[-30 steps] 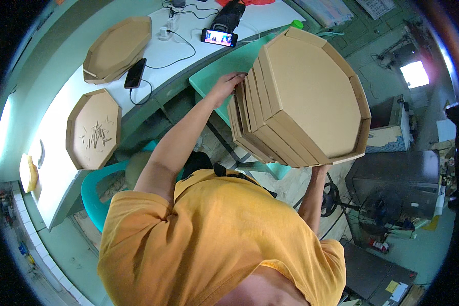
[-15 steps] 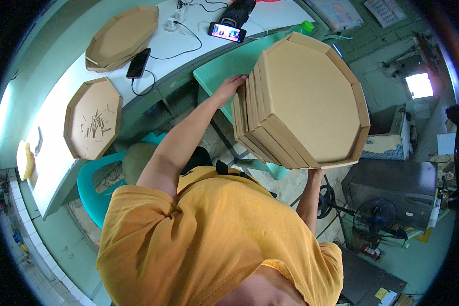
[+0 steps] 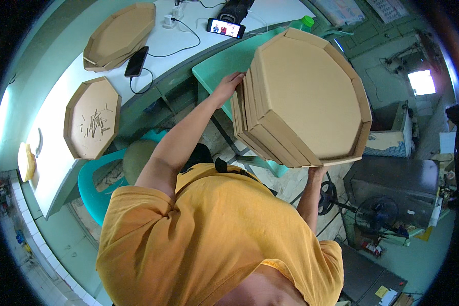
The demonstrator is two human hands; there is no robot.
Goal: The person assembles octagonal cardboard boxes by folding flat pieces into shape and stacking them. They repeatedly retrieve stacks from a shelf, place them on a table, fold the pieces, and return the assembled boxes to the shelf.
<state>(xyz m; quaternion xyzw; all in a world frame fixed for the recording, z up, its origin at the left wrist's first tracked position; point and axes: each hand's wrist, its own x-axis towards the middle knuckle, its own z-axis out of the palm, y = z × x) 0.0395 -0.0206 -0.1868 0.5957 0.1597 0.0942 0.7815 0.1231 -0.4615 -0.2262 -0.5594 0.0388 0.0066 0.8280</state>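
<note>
A tilted stack of octagonal cardboard trays (image 3: 311, 97) is between my hands, its shallow top tray facing up. My left hand (image 3: 230, 85) presses against the stack's left side, fingers at the tray edges. Under the near right edge, my right hand (image 3: 317, 172) supports the stack; its fingers are hidden beneath the cardboard. Behind and below the stack is a green table (image 3: 214, 69), partly covered from view.
On the white counter lie another octagonal tray with cardboard scraps (image 3: 93, 120), more stacked trays (image 3: 120, 38), a dark phone (image 3: 136, 62) and a lit phone (image 3: 226, 28). A teal chair (image 3: 89, 186) stands left of me. A black fan (image 3: 376, 214) is at right.
The stack has shifted very slightly within the view, with both hands staying on it. The picture on the lit phone differs.
</note>
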